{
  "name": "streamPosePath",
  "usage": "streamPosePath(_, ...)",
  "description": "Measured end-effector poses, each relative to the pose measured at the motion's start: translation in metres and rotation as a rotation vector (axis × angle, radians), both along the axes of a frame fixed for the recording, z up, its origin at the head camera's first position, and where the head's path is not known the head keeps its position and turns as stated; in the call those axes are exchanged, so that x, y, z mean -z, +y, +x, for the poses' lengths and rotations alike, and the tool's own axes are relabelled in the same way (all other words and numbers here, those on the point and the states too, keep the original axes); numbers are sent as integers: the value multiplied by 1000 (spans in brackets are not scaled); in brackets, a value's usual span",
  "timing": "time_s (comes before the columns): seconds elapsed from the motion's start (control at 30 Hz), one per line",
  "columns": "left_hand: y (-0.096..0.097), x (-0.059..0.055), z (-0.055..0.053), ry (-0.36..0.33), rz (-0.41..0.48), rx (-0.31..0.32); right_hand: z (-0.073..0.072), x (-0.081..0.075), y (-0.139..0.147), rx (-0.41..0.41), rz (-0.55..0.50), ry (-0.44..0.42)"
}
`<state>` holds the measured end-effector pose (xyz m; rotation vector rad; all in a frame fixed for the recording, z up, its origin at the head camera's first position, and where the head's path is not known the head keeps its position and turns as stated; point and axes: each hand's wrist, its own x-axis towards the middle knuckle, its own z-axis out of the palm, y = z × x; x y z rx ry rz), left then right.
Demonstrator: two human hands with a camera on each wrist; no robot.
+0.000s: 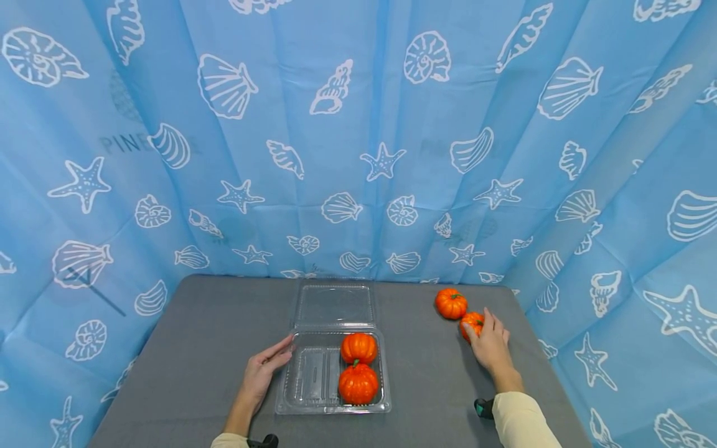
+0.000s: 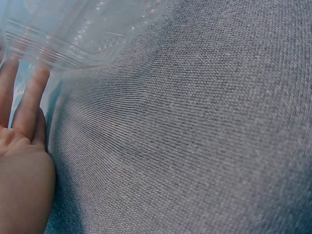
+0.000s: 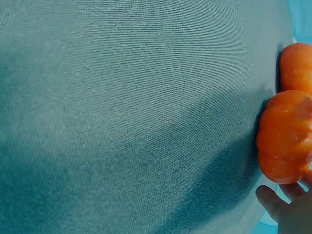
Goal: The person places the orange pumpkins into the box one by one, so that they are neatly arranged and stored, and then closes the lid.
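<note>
A clear plastic clamshell container (image 1: 313,407) lies with its lid (image 1: 335,305) folded back. Two small orange pumpkins, a rear one (image 1: 359,348) and a front one (image 1: 358,384), sit in its right half. My left hand (image 1: 259,375) is at the container's left wall, its straight fingers (image 2: 31,97) right against the plastic. Toward the right, my right hand (image 1: 492,346) reaches over a third pumpkin (image 1: 472,325), partly covering it in the head view. The right wrist view shows that pumpkin (image 3: 284,139) at the fingertips, with the thumb (image 3: 269,199) apart from it.
Another orange pumpkin (image 1: 450,303) stands just behind and left of the one at my right hand. Everything rests on a grey cloth-covered table (image 1: 224,311). A blue curtain with white shells (image 1: 381,205) hangs along the table's back and sides.
</note>
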<state>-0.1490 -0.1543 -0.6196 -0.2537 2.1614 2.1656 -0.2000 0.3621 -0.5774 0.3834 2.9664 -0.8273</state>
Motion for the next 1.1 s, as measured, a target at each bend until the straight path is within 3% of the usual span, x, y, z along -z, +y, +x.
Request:
streamPosePath(0.27, 0, 6, -3, -12, -31, -8, 1, 3, 5, -8, -27, -18)
streamPosePath(0.9, 0, 8, -3, -7, -33, -16, 6, 7, -6, 149, -107, 63)
streamPosePath(1.1, 2, 9, -3, 31, -33, -24, 7, 11, -2, 177, -132, 82)
